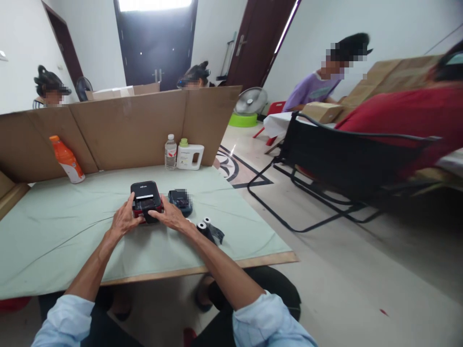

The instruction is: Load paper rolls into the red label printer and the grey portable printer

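A small black-and-red label printer (145, 193) stands on the cloth-covered table, with a pale strip across its black top. My left hand (126, 214) grips its left side, thumb along the near edge. On the right side my right hand (169, 212) holds it too, with the thumb over the front. Just beyond that hand lies a dark blue handheld device (181, 201), partly blurred out. Black rolls with white cores (201, 226) rest to the right of my right wrist, a loose black strip trailing from them. My right forearm hides part of these.
An orange bottle (67, 159) leans against the cardboard partition (126, 127) at the back left. A clear water bottle (170, 152) and a white jug (190, 156) stand farther right. Beyond the table's right edge is a black folding chair (336, 159) with a person in red. Other people sit behind.
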### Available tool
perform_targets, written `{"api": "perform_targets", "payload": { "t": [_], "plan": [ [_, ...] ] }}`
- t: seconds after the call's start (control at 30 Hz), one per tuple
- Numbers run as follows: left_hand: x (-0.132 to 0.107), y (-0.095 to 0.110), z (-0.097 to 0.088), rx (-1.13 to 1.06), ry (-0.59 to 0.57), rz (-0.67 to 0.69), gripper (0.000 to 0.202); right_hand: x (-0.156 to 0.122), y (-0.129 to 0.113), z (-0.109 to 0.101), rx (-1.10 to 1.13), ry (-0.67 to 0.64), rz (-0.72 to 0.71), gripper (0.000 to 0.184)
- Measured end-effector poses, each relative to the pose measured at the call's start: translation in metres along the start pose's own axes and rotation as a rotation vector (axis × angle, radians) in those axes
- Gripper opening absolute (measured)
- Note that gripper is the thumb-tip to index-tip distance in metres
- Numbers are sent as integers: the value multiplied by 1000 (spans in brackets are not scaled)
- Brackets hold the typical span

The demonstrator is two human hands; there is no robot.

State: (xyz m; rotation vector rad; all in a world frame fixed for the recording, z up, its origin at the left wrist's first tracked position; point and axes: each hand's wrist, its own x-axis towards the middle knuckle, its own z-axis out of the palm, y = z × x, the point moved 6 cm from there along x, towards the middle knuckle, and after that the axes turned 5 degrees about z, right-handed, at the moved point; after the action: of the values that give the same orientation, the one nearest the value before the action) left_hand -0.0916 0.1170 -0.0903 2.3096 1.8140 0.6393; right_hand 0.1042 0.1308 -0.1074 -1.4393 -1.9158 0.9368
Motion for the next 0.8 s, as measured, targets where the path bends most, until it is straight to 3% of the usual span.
{"api": "perform_targets", "payload": {
  "t": [0.1, 0.2, 0.27, 0.47, 0.57, 0.7, 0.8],
  "plan": [
    [-1, 4, 10, -85, -2, -10, 104, 1, 5, 5, 136, -21, -19, 74],
    [-7, -1, 8, -127, 28, 7, 101, 4, -1, 13, 255, -14, -61, 75],
    [-14, -14, -3, -139, 60, 13, 100, 6, -15, 24, 306, -40, -94, 74],
    [-49, -84, -63, -90, 127, -79, 99, 20, -81, 77, 310, -174, -128, 77],
    [-65, -107, -86, -61, 157, -123, 97, 29, -106, 101, 304, -224, -172, 80],
    [-76, -120, -93, -52, 133, -179, 97, 35, -117, 123, 309, -279, -205, 81],
    [-80, -126, -90, -34, 103, -200, 99, 35, -118, 126, 315, -274, -223, 81]
  ]
}}
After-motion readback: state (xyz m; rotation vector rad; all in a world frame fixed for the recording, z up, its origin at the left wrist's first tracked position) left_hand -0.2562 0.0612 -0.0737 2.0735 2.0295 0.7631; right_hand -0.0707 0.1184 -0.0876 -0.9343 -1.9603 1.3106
